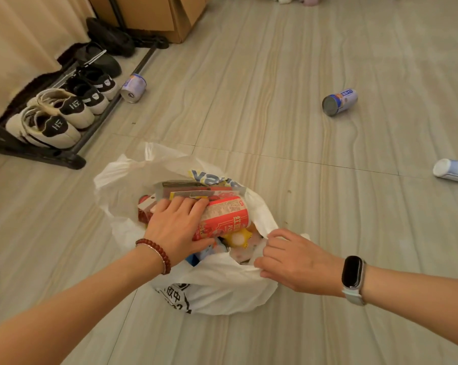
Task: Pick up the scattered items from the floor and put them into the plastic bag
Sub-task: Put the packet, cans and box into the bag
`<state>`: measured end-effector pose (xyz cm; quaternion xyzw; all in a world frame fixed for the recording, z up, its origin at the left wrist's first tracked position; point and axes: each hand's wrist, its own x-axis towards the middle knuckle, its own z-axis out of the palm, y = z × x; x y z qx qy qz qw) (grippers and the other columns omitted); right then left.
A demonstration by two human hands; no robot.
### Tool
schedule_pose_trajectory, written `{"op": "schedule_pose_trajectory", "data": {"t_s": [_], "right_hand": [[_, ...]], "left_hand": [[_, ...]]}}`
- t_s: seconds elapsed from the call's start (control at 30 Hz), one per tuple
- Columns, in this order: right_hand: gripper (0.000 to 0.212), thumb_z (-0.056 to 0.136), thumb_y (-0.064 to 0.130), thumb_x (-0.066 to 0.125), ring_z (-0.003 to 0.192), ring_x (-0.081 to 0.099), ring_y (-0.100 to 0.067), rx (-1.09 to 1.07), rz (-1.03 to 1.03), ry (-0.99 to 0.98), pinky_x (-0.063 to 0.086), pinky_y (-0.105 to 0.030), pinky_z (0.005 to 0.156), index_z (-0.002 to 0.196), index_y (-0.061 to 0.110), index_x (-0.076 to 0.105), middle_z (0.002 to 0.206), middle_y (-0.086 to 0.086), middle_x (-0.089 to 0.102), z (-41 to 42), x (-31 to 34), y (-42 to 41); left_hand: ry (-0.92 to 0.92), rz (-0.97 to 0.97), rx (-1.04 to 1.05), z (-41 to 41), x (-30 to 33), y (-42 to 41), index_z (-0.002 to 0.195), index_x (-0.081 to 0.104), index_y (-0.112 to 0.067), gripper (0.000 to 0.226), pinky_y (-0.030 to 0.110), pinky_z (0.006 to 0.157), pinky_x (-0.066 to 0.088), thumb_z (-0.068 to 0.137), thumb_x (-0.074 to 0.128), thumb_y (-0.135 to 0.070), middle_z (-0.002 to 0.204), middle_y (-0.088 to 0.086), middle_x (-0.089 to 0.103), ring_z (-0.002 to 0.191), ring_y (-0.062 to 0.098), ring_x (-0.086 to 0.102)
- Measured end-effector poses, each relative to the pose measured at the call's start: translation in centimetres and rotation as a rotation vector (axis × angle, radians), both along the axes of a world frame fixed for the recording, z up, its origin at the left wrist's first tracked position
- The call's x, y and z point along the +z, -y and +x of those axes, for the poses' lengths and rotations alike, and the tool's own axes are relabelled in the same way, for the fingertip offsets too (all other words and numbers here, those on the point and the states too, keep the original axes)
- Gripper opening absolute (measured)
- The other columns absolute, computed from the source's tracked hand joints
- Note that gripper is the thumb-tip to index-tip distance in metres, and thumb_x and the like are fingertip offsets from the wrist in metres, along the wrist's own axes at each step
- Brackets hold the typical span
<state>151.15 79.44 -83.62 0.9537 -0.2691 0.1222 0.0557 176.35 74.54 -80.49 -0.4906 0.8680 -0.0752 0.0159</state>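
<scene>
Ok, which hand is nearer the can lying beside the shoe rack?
Left. The left hand grips a red can in the bag, below the rack-side can. The right hand pinches the bag's rim, further right.

This is a room in a home, likely near an entrance or a storage corner. At the far left a low black shoe rack [72, 156] stands on the floor, holding pale sneakers [44, 127] and dark shoes [93, 88] in pairs. A beige curtain [19, 43] hangs down behind the rack. Cardboard boxes [170, 19] sit against the far wall. The floor [249, 88] is laid in large pale tiles with a wood-grain pattern, a household finish rather than a shop or workshop surface.
</scene>
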Motion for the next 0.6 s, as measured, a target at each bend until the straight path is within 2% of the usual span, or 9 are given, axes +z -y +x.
{"op": "schedule_pose_trajectory", "data": {"t_s": [0.13, 0.27, 0.33, 0.43, 0.47, 0.53, 0.6], "right_hand": [[0.032, 0.097, 0.024, 0.036, 0.061, 0.048, -0.019, -0.05, -0.036, 0.097, 0.039, -0.027, 0.068, 0.079, 0.016, 0.061, 0.064, 0.003, 0.054, 0.2, 0.2, -0.2], [0.031, 0.097, 0.023, 0.033, 0.058, 0.046, -0.019, -0.077, -0.03, 0.139, 0.036, -0.027, 0.065, 0.08, 0.015, 0.058, 0.063, 0.002, 0.053, 0.1, 0.8, -0.3], [0.028, 0.097, 0.023, 0.033, 0.058, 0.045, -0.018, -0.053, -0.023, 0.147, 0.036, -0.026, 0.063, 0.081, 0.015, 0.055, 0.062, 0.002, 0.053, 0.0, 0.9, -0.6], [0.025, 0.096, 0.021, 0.036, 0.058, 0.047, -0.018, -0.027, -0.02, 0.141, 0.038, -0.026, 0.059, 0.08, 0.015, 0.055, 0.062, 0.002, 0.053, -0.3, 1.1, -0.8], [0.021, 0.095, 0.02, 0.039, 0.058, 0.047, -0.018, -0.027, -0.023, 0.137, 0.037, -0.026, 0.058, 0.081, 0.015, 0.053, 0.062, 0.002, 0.054, -0.4, 1.0, -0.8], [0.013, 0.093, 0.02, 0.041, 0.058, 0.049, -0.018, -0.026, -0.026, 0.124, 0.035, -0.026, 0.058, 0.084, 0.015, 0.049, 0.063, 0.002, 0.055, -0.6, 0.7, -0.7], [0.009, 0.092, 0.019, 0.044, 0.057, 0.051, -0.018, 0.014, -0.032, 0.09, 0.033, -0.026, 0.057, 0.089, 0.016, 0.051, 0.064, 0.002, 0.056, -0.7, 0.4, -0.8]], "left_hand": [[0.031, 0.024, -0.07, -0.9, -0.3, 0.2, 0.102, 0.065, -0.017, 0.071, 0.033, 0.07, 0.054, 0.068, 0.035, -0.071, 0.082, -0.004, 0.073, 0.074, 0.018, 0.068], [0.006, 0.127, -0.198, -1.4, -1.3, -1.4, 0.103, 0.067, -0.023, 0.063, 0.031, 0.062, 0.053, 0.075, 0.029, -0.064, 0.075, -0.011, 0.071, 0.072, 0.012, 0.067], [-0.068, 0.169, -0.232, -1.5, -1.2, -2.2, 0.106, 0.066, -0.027, 0.061, 0.031, 0.066, 0.051, 0.084, 0.021, -0.062, 0.081, -0.013, 0.07, 0.079, 0.012, 0.065], [-0.267, 0.438, -0.16, -1.3, -0.2, -3.1, 0.112, 0.061, -0.028, 0.085, 0.03, 0.083, 0.037, 0.079, -0.007, -0.068, 0.104, -0.009, 0.066, 0.102, 0.013, 0.055], [-0.317, 0.5, -0.146, -1.0, -0.1, -3.5, 0.113, 0.059, -0.026, 0.09, 0.028, 0.082, 0.034, 0.076, -0.01, -0.069, 0.106, -0.007, 0.064, 0.104, 0.014, 0.054], [-0.355, 0.542, -0.158, -0.5, -0.1, -4.7, 0.111, 0.057, -0.022, 0.088, 0.028, 0.08, 0.04, 0.077, -0.006, -0.071, 0.104, -0.004, 0.066, 0.099, 0.015, 0.058], [-0.335, 0.52, -0.201, -0.1, -0.2, -5.9, 0.101, 0.059, -0.023, 0.072, 0.025, 0.069, 0.048, 0.083, 0.006, -0.068, 0.089, -0.005, 0.068, 0.082, 0.014, 0.064]]}}
